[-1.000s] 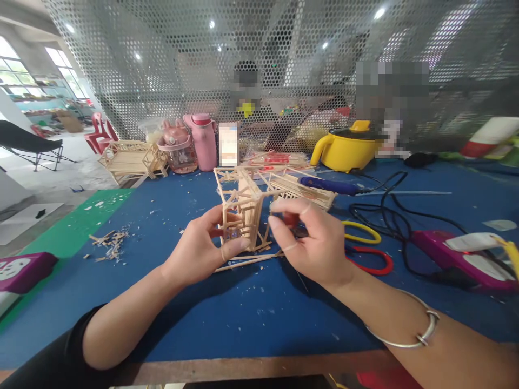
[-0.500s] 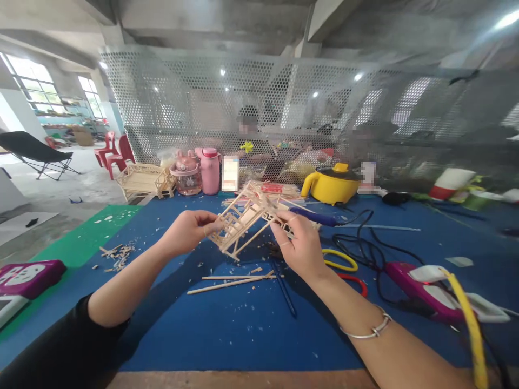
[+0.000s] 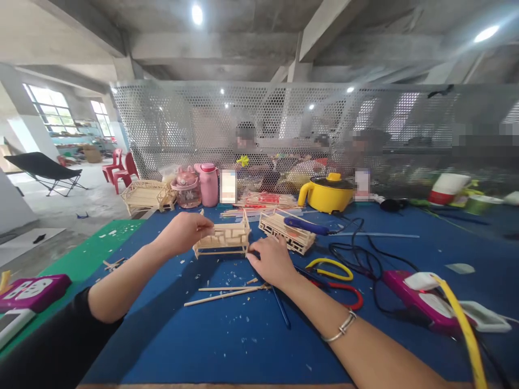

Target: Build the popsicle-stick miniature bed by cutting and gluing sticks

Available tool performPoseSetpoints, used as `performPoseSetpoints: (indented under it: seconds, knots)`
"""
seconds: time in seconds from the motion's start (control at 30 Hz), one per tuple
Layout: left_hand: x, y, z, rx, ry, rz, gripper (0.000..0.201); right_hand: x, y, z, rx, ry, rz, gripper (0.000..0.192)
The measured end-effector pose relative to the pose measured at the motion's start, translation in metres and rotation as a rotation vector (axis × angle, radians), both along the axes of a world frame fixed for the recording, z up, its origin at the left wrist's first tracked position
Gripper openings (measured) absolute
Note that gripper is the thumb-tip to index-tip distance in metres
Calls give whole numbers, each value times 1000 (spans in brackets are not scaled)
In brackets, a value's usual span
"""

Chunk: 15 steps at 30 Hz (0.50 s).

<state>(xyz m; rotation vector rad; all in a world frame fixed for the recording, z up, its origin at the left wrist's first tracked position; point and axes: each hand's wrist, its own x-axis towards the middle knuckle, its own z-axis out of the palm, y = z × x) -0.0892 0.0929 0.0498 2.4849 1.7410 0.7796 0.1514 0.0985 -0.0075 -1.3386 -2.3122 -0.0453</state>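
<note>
Head view: the slatted wooden frame (image 3: 227, 236) sits left of, and nearer us than, the rounded yellow pot (image 3: 329, 199). Our left hand (image 3: 184, 233) pinches the frame's upper left end; our right hand (image 3: 273, 263) bends its fingers at the lower right corner, grip indeterminable.

Beside the wooden frame (image 3: 225, 236), the left hand (image 3: 184, 233) fills its left end and the right hand (image 3: 273, 262) its right corner. Just right of the frame, a slatted piece (image 3: 298, 245) with a blue tool (image 3: 306, 225) across it narrows the way. Behind, a stick bundle (image 3: 270, 200) obstructs. Nearer than the frame, past low loose sticks (image 3: 227, 295), a hand could cross the tabletop (image 3: 194, 346).
</note>
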Motion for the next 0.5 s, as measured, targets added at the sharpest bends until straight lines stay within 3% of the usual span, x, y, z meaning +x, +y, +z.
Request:
performPoseSetpoints:
  seconds: [0.13,0.27,0.4,0.5]
  knots:
    - [-5,-6,-12,-11,-125,-51,32,15,-2,10,-28,-46,60,17]
    - [-6,-6,-20,177,-361,15,40,33,-1,25,54,40,92,22]
    - [-12,4,-49,262,-637,173,47,36,0,26,15,41,169,19]
    - [-19,9,-72,176,-753,148,52,33,1,21,-7,12,196,17]
